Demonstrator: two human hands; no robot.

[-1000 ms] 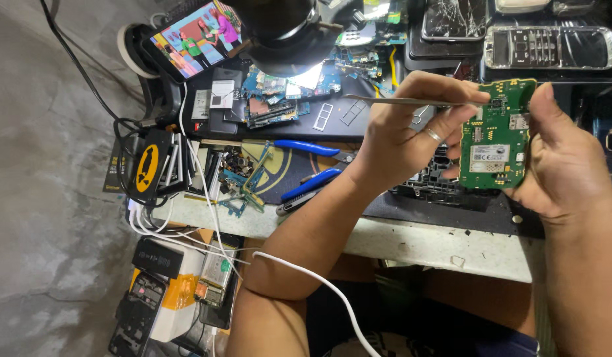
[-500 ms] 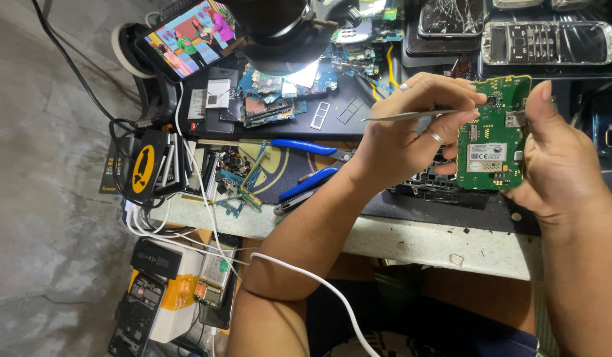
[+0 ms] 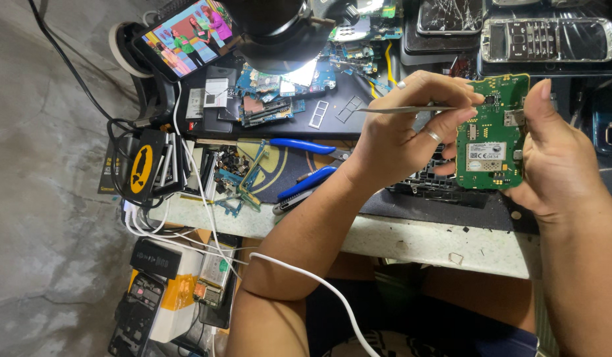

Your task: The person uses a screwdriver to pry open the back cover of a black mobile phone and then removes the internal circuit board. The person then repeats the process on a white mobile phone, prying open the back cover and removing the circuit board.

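Observation:
My right hand (image 3: 557, 165) grips a green phone circuit board (image 3: 491, 142) by its right edge, thumb on the front, and holds it upright above the dark mat. My left hand (image 3: 398, 139), with a ring on one finger, pinches thin metal tweezers (image 3: 405, 110). The tweezers lie level, and their tips reach the small components at the board's upper left corner. Some left fingers rest against the board's left edge.
Blue-handled pliers (image 3: 299, 144) and loose circuit boards (image 3: 273, 99) lie on the bench to the left. A lit phone (image 3: 187, 30) leans beside a black lamp head (image 3: 279, 30). A keypad phone shell (image 3: 547, 39) sits at the back. A white cable (image 3: 319, 284) crosses below the bench edge (image 3: 418, 241).
The tweezers' tips have moved slightly right, onto the board's top corner. Both hands and the board otherwise stay where they were.

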